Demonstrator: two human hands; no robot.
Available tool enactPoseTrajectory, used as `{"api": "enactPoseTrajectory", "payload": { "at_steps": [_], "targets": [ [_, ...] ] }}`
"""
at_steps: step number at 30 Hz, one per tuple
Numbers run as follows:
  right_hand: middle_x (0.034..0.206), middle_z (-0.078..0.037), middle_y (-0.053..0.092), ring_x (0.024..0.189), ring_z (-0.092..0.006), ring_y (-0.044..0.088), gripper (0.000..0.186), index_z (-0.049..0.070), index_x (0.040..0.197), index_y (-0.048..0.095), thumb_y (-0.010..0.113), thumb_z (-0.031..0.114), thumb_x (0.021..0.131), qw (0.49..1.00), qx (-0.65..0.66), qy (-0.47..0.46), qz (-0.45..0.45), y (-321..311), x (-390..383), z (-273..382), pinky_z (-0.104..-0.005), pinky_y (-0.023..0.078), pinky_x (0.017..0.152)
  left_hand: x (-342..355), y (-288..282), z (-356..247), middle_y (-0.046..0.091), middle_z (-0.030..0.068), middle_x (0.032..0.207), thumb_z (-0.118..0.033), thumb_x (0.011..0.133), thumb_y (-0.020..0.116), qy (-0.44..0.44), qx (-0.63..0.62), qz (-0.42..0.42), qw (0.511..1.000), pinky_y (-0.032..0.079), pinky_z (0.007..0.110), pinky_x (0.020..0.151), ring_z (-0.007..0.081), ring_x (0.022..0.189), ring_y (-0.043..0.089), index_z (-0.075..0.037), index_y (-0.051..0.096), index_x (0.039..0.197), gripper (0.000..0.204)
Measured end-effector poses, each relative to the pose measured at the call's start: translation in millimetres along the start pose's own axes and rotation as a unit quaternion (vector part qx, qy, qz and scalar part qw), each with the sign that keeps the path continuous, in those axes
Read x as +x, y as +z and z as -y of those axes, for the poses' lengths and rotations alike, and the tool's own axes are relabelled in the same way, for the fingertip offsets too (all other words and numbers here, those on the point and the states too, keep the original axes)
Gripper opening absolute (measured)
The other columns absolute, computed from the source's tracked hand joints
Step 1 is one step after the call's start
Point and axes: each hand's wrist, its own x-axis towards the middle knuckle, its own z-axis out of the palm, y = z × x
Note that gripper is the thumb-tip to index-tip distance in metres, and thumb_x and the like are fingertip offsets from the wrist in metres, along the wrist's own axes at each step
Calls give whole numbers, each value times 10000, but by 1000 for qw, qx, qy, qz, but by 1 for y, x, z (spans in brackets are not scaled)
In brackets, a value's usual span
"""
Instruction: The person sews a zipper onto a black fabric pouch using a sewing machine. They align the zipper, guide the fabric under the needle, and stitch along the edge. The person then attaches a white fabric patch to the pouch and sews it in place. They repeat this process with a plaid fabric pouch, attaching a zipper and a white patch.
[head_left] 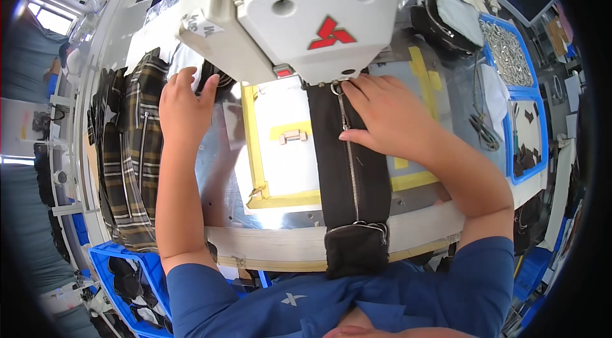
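Strip [374, 188], black: one, laid from twelve o'clock, beneath the machine [319, 0], to six, at the table edge. Zip [354, 178]: already set lengthwise; panel [357, 252] at the six o'clock end. Remaining: probably work at the top end (stitching there hidden, cannot tell). Right hand [395, 115]: spread, thumb apart, fingertips resting on strip and zip, not clenched; strip at its nine o'clock. Left hand [185, 105]: loosely open, nothing visibly held, strip well off toward three.
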Motion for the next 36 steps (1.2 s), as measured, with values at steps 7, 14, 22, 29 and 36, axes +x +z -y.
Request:
{"api": "enactPoseTrajectory", "payload": {
  "at_steps": [7,14,22,29,36],
  "targets": [
    [1388,-205,641,1291,-344,612,686,-27,1335,645,749,521,937,999,3,-13,-45,-4,-8,-7,-441,452,1113,11,8,10,715,167,908,-167,1002,698,-52,-57,-32,996,533,464,796,379,861,681,6,724,957,180],
    [1060,-148,754,911,-251,736,584,-20,1108,730,617,550,1054,934,344,77,56,-30,-4,-1,-403,577,789,-53,-104,-25,565,8,864,-42,1041,616,-100,-305,-107,941,407,238,734,75,812,482,19,608,924,132],
    [1011,-133,781,847,-240,748,572,10,1019,746,560,546,1092,794,564,184,137,-27,-2,-6,-408,591,746,-102,-118,-86,581,152,828,-40,965,633,113,-229,-58,965,448,373,683,287,737,552,21,577,910,100],
    [1008,-191,745,1001,-415,727,203,19,1008,746,707,207,943,933,-25,231,-275,-57,-20,-117,-518,585,885,-47,-125,22,643,51,937,-121,1115,624,34,-93,-285,953,495,261,741,126,823,590,46,666,1085,174],
    [1044,-177,726,1031,-400,699,149,49,1075,747,688,108,952,901,-192,352,-164,-63,-43,-171,-505,551,909,-23,-31,-6,703,127,1013,-134,985,772,-33,-60,-42,997,560,378,748,274,823,673,-20,706,1097,173]
  ]
}}
